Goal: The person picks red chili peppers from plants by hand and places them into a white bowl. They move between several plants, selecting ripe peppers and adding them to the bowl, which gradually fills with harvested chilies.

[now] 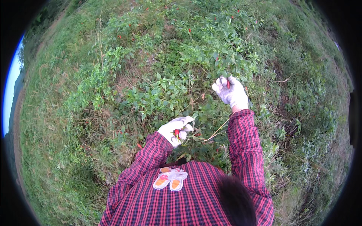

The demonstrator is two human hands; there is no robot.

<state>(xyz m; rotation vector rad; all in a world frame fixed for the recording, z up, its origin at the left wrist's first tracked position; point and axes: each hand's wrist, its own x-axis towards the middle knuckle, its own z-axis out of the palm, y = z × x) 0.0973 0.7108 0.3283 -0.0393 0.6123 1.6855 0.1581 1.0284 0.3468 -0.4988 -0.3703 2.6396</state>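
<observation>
My left hand (176, 130), in a white glove, is curled around red chili peppers (177, 132) low in front of my chest. A green stem pokes out between its fingers. Farther out and to the right, my gloved right hand (230, 91) has its fingers around a single red chili pepper (228, 83). That hand is at the near edge of a leafy chili plant (226, 60); whether its pepper is still on a stem cannot be told. Another low pepper plant (158, 94) grows ahead of my left hand.
More red chilies dot the plants, such as a pepper (189, 30) farther out and a pepper (139, 146) by my left sleeve. A dry bent stalk (216, 132) crosses between my arms. Tall grass (53, 113) and dense weeds (308, 121) flank the plants.
</observation>
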